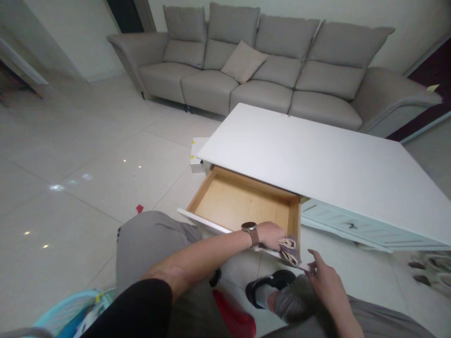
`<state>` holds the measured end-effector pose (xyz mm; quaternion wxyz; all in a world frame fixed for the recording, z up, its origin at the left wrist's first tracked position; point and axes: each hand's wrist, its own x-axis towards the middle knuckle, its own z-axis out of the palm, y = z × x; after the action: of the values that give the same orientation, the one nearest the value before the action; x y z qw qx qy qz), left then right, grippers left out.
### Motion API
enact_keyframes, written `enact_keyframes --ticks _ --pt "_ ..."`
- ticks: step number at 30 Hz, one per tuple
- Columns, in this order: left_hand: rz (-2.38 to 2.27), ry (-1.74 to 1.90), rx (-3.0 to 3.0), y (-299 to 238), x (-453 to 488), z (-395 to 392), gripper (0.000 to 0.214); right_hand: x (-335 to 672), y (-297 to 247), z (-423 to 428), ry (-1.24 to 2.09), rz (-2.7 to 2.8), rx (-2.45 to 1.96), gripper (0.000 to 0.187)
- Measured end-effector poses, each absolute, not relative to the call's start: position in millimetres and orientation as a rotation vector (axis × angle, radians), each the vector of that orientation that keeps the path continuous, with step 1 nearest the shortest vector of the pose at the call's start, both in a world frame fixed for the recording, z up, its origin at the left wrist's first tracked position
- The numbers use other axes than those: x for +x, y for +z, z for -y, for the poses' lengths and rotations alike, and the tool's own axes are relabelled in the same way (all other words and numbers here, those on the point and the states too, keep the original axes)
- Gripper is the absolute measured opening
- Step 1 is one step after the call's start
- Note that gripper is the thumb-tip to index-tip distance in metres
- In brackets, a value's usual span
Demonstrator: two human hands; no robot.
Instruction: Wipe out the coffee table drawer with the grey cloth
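Observation:
A white-fronted drawer with a bare wooden inside (243,195) is pulled out of the white coffee table (317,159). My left hand (270,234), with a watch on its wrist, reaches over the drawer front into the near right corner. It is closed on a folded cloth (289,249), grey-brown with pale edges, though its fingertips are partly hidden. At the outer right end of the drawer front is my right hand (322,277). Its fingers are apart, one raised and another against or very close to the corner, with nothing visible held.
A grey sofa (211,89) with a loose cushion (244,62) stands behind the table. A white box (197,155) is on the floor at the table's left end. A blue basket (70,303) sits at lower left. Something red (234,317) lies near my feet.

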<state>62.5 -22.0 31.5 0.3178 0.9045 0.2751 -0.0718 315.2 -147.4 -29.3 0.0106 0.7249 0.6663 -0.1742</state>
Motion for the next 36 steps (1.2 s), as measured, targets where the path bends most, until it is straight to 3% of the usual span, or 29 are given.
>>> enact_keyframes --ticks 9,16,22,31,36 --pt "-1.013 -0.628 2.174 44.6 -20.5 1.6 0.028 314.7 -35.1 151.3 -0.567 -2.114 2.258 0.054" --pt "-1.203 -0.736 2.145 50.7 -91.8 -3.7 0.027 314.6 -37.2 151.7 -0.56 -2.13 2.241 0.056" --pt "-1.016 -0.641 2.286 38.8 -43.6 0.9 0.031 311.7 -31.7 149.2 -0.567 -2.103 2.226 0.056" --pt "-0.762 -0.201 2.337 15.1 85.0 29.6 0.027 307.0 -29.5 148.9 -0.553 -2.056 2.276 0.049" --pt "-0.774 -0.316 2.253 15.8 85.6 23.5 0.029 305.0 -28.5 150.2 -0.558 -2.073 2.297 0.051"
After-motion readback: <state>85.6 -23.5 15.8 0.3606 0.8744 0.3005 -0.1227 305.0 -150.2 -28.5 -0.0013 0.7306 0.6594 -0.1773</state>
